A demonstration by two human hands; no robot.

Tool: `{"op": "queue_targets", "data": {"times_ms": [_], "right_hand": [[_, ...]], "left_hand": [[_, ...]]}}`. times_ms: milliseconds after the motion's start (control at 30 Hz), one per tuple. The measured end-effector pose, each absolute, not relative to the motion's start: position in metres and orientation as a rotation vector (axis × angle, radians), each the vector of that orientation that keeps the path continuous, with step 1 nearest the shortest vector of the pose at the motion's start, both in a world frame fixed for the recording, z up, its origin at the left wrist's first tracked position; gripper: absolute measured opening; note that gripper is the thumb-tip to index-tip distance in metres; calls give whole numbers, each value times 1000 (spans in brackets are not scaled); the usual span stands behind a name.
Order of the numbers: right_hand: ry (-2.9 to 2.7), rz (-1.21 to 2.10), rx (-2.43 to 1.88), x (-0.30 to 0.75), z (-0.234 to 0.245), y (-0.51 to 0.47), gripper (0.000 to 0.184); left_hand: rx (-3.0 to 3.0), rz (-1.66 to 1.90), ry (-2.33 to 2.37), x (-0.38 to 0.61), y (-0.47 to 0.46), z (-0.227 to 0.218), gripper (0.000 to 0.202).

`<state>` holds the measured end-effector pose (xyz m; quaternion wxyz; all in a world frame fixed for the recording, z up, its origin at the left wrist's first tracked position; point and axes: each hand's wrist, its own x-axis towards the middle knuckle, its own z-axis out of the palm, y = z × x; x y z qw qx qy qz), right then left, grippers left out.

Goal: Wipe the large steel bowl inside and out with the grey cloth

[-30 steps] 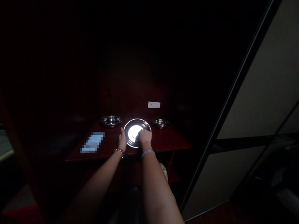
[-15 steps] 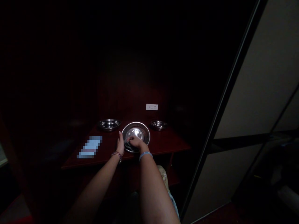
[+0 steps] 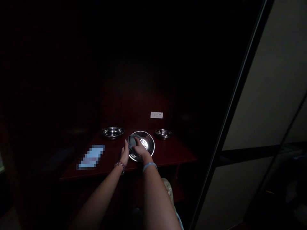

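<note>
A shiny metal basin [image 3: 150, 144] sits near the front edge of a dark red wooden desk [image 3: 168, 156], its inside facing up. My left hand [image 3: 124, 154] grips its left rim, thumb upward; the fingers behind the rim are partly hidden. Inside the basin, my right hand [image 3: 141, 149] presses a grey cloth [image 3: 132, 141] against the upper left wall, fingers closed on it. Part of the cloth laps over the rim close to my left thumb.
Two smaller metal bowls stand farther back, one on the left [image 3: 112, 132] and one on the right [image 3: 163, 134]. A pixelated light-blue patch [image 3: 91, 156] lies at left. On the back wall is a white socket [image 3: 156, 115]; a pale panel [image 3: 259, 95] rises at right.
My right hand has slid the cloth from the basin's lower left up along its left wall, and more cloth shows. My left hand stays at the rim. The view has tilted slightly upward.
</note>
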<state>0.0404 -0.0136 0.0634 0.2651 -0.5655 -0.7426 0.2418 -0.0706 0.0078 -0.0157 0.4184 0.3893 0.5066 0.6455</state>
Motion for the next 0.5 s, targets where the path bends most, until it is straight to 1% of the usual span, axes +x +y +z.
{"op": "queue_targets", "data": {"times_ms": [133,200,267,333,500], "right_hand": [[-2229,342,-1554,38,60,-19,95],[-2309,229,-1613,42,57,-21,97],[-2316,94,-1716,49,56,-22,92],[-2288,-18,-1812,57,55,-22,82],[-2187,-153,-1922,67,62,-22,64]], "left_hand": [[942,1622,1292,-69,4,-12,81],[939,1625,1303,-69,3,-10,80],[941,1637,1306,-68,2,-9,81],[944,1634,1317,-68,0,-7,82],[974,1586,1347,-67,-4,-3,78]]}}
